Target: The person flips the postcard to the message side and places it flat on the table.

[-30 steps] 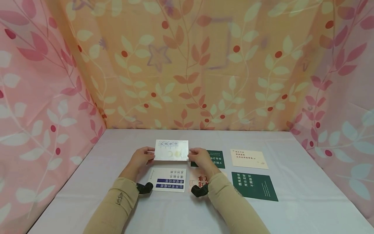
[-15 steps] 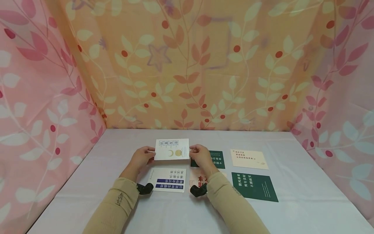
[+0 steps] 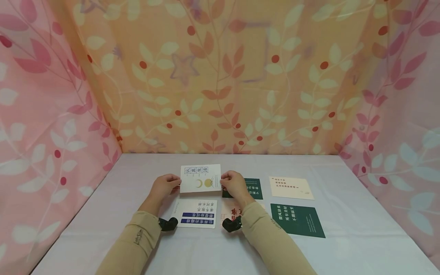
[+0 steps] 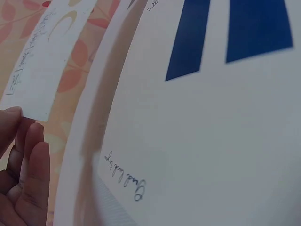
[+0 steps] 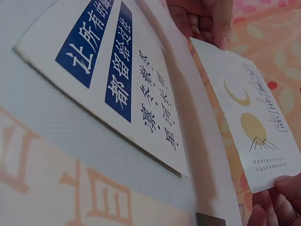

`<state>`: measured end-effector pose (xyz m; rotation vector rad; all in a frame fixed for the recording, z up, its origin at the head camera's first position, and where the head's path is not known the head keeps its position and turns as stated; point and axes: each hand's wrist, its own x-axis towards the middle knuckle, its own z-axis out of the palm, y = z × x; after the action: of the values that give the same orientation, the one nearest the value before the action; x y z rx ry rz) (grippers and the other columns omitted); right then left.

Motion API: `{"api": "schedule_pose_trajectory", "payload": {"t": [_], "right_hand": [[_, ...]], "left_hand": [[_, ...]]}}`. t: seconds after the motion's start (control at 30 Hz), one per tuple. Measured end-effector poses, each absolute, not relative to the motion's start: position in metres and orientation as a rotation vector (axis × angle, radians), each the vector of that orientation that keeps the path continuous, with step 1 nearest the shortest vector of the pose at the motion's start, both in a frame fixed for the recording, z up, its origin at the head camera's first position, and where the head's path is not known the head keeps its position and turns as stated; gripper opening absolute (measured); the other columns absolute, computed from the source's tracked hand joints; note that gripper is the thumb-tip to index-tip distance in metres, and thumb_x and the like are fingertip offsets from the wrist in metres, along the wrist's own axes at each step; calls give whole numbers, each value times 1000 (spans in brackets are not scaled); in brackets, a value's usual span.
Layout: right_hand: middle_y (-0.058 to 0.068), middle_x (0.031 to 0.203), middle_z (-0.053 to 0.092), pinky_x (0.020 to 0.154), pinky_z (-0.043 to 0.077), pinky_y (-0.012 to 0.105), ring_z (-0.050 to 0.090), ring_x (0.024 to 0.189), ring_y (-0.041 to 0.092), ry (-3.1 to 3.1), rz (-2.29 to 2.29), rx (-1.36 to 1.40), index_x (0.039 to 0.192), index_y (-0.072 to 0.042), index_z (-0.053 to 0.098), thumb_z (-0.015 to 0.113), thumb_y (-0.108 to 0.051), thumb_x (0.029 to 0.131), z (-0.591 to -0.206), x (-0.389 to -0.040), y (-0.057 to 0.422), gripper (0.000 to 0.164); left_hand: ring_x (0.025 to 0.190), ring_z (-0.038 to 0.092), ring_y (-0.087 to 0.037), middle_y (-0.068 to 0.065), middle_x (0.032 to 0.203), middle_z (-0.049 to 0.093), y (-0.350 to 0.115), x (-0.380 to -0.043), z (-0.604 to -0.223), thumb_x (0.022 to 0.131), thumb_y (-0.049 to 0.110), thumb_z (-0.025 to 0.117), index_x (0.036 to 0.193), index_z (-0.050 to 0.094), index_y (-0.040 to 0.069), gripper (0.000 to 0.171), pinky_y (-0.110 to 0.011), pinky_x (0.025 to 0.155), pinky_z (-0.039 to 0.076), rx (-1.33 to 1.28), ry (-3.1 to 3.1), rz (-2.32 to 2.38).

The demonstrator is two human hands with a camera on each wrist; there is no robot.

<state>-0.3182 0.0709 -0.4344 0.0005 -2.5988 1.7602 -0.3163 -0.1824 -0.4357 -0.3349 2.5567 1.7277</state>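
Between both hands a white card (image 3: 200, 178) with blue boxed characters, a yellow moon and a yellow sun is held up off the table. My left hand (image 3: 166, 185) pinches its left edge, thumb on top, as the left wrist view also shows at the card's corner (image 4: 37, 101). The right hand (image 3: 236, 185) pinches the opposite edge; in the right wrist view that thumb (image 5: 288, 186) lies on the card's face. Just nearer than the held card lies a white card with blue bands (image 3: 196, 214), flat on the table.
A green card (image 3: 255, 189) and an orange-lettered card (image 3: 228, 214) lie partly hidden by the right arm. Farther right are a cream card (image 3: 291, 187) and a larger green card (image 3: 299, 220). Patterned cloth (image 3: 220, 76) walls the white table (image 3: 103, 229).
The held card has tilted, so its face and print show more clearly. Both hands keep their grip on its edges. The whole head view has shifted slightly.
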Motion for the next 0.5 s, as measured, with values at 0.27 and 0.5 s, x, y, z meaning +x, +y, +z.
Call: {"api": "schedule_pose_trajectory", "payload": {"t": [0.27, 0.5], "right_hand": [[6, 79, 59, 63, 52, 29, 58, 70, 20, -2616, 1731, 14, 87, -6, 61, 63, -10, 85, -433, -318, 70, 5], [5, 84, 60, 66, 52, 28, 57, 73, 18, -2620, 1741, 3, 85, -9, 63, 63, -13, 86, -427, -317, 72, 4]], "left_hand": [[71, 60, -15, -7, 86, 64, -186, -317, -434, 84, 14, 65, 98, 67, 2, 18, -27, 67, 53, -337, 2541, 1769], [74, 61, -16, -8, 86, 64, -186, -318, -433, 85, 17, 65, 100, 66, 2, 21, -29, 69, 53, -320, 2512, 1799]]}}
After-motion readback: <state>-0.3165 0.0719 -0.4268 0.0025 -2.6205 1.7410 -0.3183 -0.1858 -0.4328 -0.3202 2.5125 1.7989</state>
